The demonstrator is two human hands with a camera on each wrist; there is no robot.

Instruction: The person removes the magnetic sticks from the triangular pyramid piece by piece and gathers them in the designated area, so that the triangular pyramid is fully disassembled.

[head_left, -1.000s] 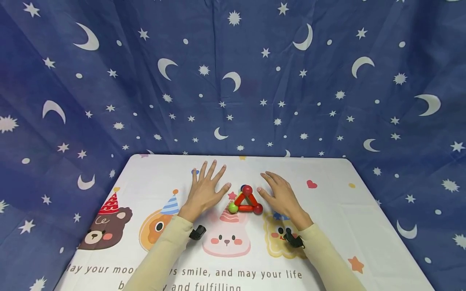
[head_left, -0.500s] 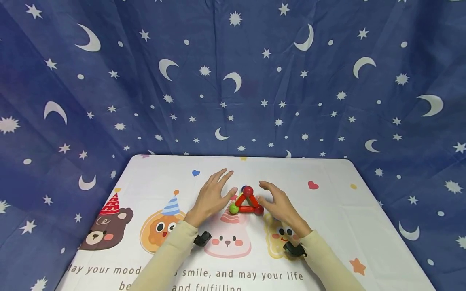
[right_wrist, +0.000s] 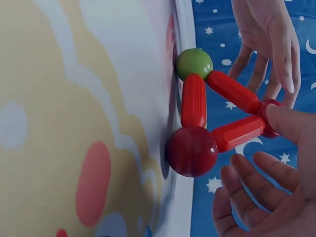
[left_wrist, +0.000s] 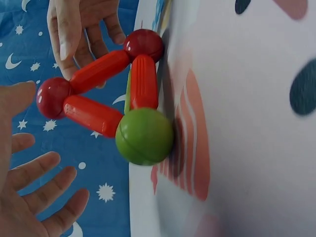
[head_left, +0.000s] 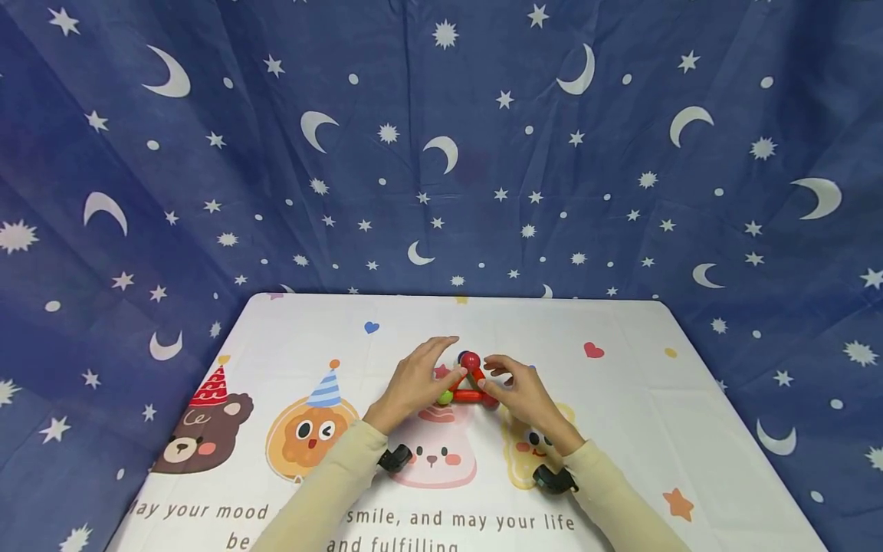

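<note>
A small curtained-off tabletop set, closer in look to a staged recording corner than to a working kitchen or workshop, is seen. The white table (head_left: 704, 452) is enclosed at the back and on both sides by dark-blue fabric (head_left: 469, 84) printed with pale moons and stars. Its top is decorated with cartoon figures in party hats, a brown bear (head_left: 203, 437) among them, and with a partly covered greeting (head_left: 458, 519) in dark lettering. What kind of building lies behind the hangings cannot be told.
</note>
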